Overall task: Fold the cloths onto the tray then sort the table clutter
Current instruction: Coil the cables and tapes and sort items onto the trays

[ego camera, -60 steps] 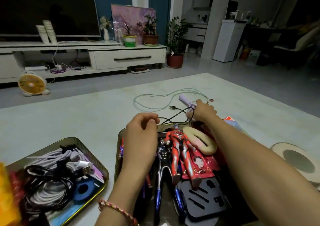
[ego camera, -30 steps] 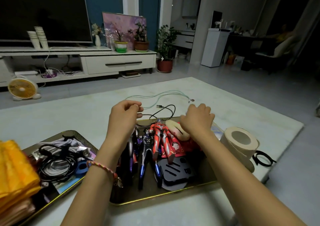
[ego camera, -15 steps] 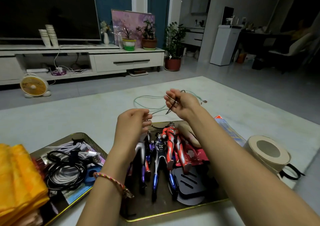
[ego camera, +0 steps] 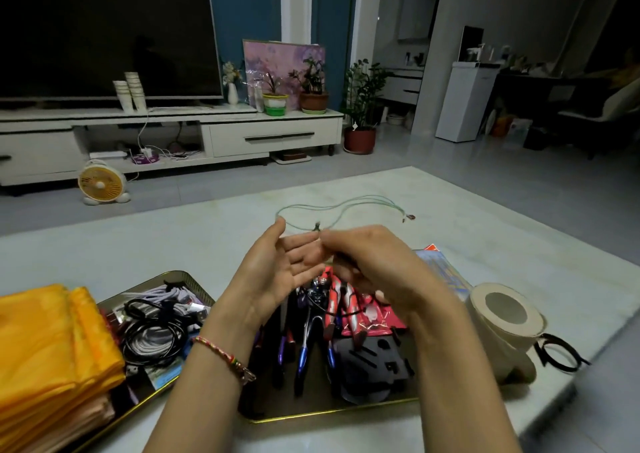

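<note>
Left hand [ego camera: 273,272] is raised over the surface [ego camera: 138,244] with the palm turned to the right and the fingers straight and apart; it holds nothing. Its wrist carries a braided bracelet [ego camera: 225,357]. Right hand [ego camera: 374,265] is just beside it, blurred, with the fingers curled down and pinching a thin black cable [ego camera: 317,226], whose small plug stands up between the two hands.

Behind the hands a green cable [ego camera: 346,206] lies loose on the surface. Below the hands is a gold-rimmed tray [ego camera: 329,412] with a red toy figure [ego camera: 349,300], a dark blue toy figure [ego camera: 313,314] and a black foam piece [ego camera: 370,366] inside.

On the left a second tray [ego camera: 180,274] holds coiled white and black cables [ego camera: 152,334]. The folded orange cloths [ego camera: 45,348] are stacked at the left edge, and as far as I can see they rest on the near part of this second tray.

To the right of the toy tray stands a paper roll [ego camera: 502,317], with a black loop [ego camera: 557,352] just beside it and a colourful booklet [ego camera: 440,269] behind it.
</note>
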The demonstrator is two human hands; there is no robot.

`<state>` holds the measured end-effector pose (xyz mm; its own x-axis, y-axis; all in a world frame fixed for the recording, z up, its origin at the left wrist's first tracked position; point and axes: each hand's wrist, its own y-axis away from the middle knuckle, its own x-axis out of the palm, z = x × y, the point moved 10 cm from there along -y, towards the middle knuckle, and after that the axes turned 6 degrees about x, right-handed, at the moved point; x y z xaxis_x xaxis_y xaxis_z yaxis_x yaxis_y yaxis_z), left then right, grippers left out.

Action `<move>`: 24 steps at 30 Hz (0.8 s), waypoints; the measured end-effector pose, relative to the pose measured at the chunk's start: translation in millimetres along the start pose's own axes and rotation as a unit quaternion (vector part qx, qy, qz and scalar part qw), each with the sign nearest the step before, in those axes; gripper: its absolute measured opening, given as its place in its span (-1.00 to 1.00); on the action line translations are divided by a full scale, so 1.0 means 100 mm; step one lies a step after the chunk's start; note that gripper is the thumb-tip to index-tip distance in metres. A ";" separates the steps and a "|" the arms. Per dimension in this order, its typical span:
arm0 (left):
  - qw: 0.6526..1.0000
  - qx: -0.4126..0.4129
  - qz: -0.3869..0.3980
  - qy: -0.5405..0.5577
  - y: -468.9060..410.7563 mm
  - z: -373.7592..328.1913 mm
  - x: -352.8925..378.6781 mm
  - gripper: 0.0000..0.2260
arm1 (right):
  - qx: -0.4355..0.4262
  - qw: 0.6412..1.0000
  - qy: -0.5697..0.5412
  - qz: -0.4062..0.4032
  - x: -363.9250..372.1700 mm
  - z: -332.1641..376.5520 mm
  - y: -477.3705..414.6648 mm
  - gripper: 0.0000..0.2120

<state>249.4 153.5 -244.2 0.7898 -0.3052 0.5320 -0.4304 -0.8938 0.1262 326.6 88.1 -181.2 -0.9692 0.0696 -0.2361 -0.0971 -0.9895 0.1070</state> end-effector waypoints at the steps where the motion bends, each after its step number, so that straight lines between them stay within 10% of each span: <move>1: 0.999 -0.011 0.008 0.032 0.03 0.01 0.05 -0.53 | 0.004 1.000 0.027 0.009 0.04 -0.06 0.13 -0.67; 6: 0.988 -0.022 0.014 0.152 0.22 -0.10 0.13 -0.64 | 0.003 0.990 0.136 0.044 0.19 -0.43 0.42 -0.77; 24: 0.990 0.110 -0.016 -0.081 1.07 -0.95 -0.04 -0.76 | -0.010 0.977 0.211 0.001 0.27 -0.76 0.57 -0.86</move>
<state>159.0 90.6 -153.1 0.8692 -0.3087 0.3862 -0.3129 -0.9483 -0.0538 311.7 23.7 -255.0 -0.7893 0.0134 -0.6139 -0.0868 -0.9922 0.0900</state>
